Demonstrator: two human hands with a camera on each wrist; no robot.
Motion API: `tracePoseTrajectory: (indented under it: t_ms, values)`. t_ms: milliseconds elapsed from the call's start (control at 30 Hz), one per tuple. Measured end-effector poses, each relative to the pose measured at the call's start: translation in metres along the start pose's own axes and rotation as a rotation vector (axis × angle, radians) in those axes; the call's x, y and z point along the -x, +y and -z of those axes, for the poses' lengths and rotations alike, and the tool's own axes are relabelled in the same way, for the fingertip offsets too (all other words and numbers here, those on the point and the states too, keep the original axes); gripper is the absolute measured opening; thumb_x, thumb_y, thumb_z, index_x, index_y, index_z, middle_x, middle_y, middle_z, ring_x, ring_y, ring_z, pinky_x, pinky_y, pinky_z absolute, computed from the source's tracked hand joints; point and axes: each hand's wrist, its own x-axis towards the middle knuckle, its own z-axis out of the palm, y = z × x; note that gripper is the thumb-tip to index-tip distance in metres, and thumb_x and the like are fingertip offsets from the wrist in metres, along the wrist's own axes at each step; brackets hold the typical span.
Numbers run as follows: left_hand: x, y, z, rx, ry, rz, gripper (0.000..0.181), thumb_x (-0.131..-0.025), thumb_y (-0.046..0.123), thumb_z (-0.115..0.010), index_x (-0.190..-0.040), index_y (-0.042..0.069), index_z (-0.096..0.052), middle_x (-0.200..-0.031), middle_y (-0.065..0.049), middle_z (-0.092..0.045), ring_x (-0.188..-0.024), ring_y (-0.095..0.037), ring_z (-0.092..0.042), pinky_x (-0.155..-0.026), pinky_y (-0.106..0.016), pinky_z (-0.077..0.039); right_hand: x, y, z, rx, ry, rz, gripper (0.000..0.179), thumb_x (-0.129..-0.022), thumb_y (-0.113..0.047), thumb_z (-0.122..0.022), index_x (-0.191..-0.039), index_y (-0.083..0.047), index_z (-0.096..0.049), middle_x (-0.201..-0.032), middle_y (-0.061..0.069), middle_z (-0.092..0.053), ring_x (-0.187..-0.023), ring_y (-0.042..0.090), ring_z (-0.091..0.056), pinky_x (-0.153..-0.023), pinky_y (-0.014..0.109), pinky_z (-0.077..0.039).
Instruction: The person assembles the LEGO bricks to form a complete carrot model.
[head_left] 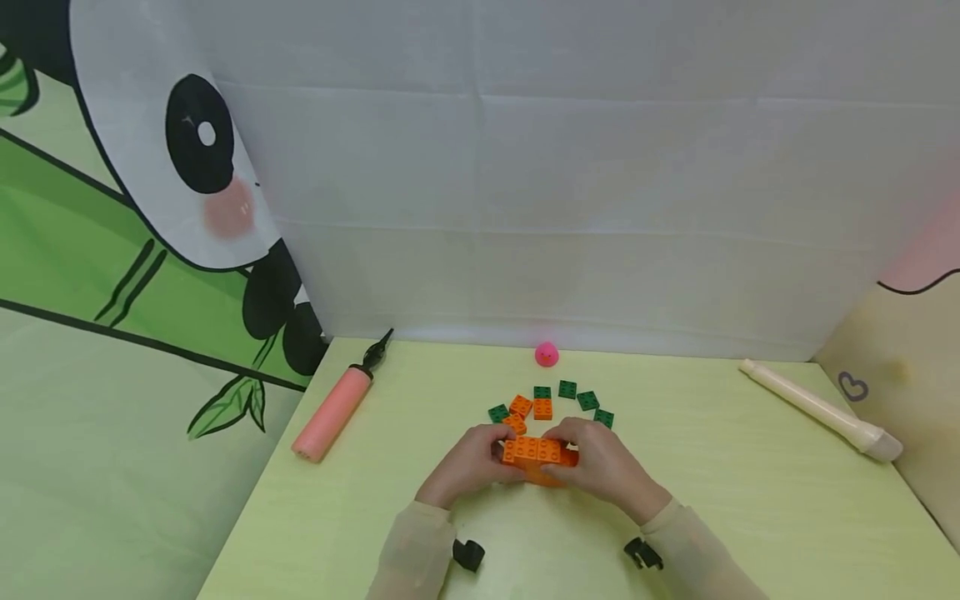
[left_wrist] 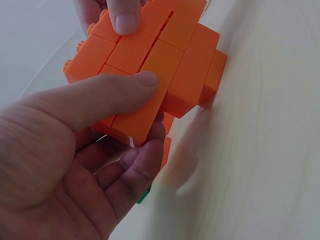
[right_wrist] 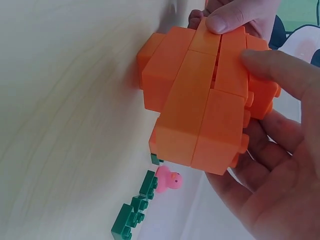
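An orange structure of stacked toy building bricks (head_left: 531,452) is held between both hands near the front middle of the table. My left hand (head_left: 472,460) grips its left end. In the left wrist view the thumb presses the flat face of the orange bricks (left_wrist: 192,75) while the curled fingers lie behind them. My right hand (head_left: 603,467) grips the right part, and in the right wrist view its thumb lies on the orange bricks (right_wrist: 182,95), fingers curled round the studded side. The structure widens in steps, with a narrow gap between some bricks.
Beyond the hands lie loose orange bricks (head_left: 542,409) and several green bricks (head_left: 567,389). A pink toy duck (head_left: 547,354) stands at the table's back edge. A pink hand pump (head_left: 333,414) lies at the left, and a pale tube-shaped object (head_left: 821,408) at the right.
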Motion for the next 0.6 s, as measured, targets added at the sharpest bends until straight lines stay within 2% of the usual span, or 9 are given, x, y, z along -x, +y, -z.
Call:
tracePoseTrajectory:
  t_ms: [200, 433, 600]
  values:
    - [0.0000, 0.0010, -0.0005, -0.005, 0.005, -0.004, 0.030, -0.083, 0.017, -0.091, -0.103, 0.014, -0.069, -0.087, 0.001, -0.063, -0.070, -0.015, -0.054, -0.061, -0.026, -0.046, -0.0038, 0.0047, 0.0007, -0.032, -0.040, 0.003, 0.028, -0.085, -0.022, -0.088, -0.108, -0.012, -0.076, -0.095, -0.012, -0.066, -0.083, 0.010, -0.057, -0.077, 0.030, -0.053]
    - [0.0008, 0.0015, 0.0003, 0.012, 0.008, -0.002, 0.030, -0.082, 0.016, -0.091, -0.102, 0.014, -0.069, -0.089, 0.001, -0.064, -0.072, -0.016, -0.056, -0.063, -0.027, -0.048, -0.0062, 0.0084, 0.0033, -0.012, -0.067, 0.032, 0.031, -0.085, -0.026, -0.088, -0.110, -0.012, -0.075, -0.103, -0.008, -0.071, -0.086, 0.011, -0.057, -0.074, 0.029, -0.050]
    - [0.0004, -0.0001, 0.0007, 0.003, 0.006, -0.004, 0.030, -0.083, 0.017, -0.091, -0.102, 0.015, -0.069, -0.089, 0.002, -0.064, -0.071, -0.014, -0.056, -0.063, -0.026, -0.048, -0.0086, 0.0106, 0.0095, -0.042, -0.118, 0.042, 0.036, -0.089, -0.043, -0.083, -0.110, -0.016, -0.075, -0.100, -0.013, -0.068, -0.086, 0.011, -0.057, -0.074, 0.029, -0.052]
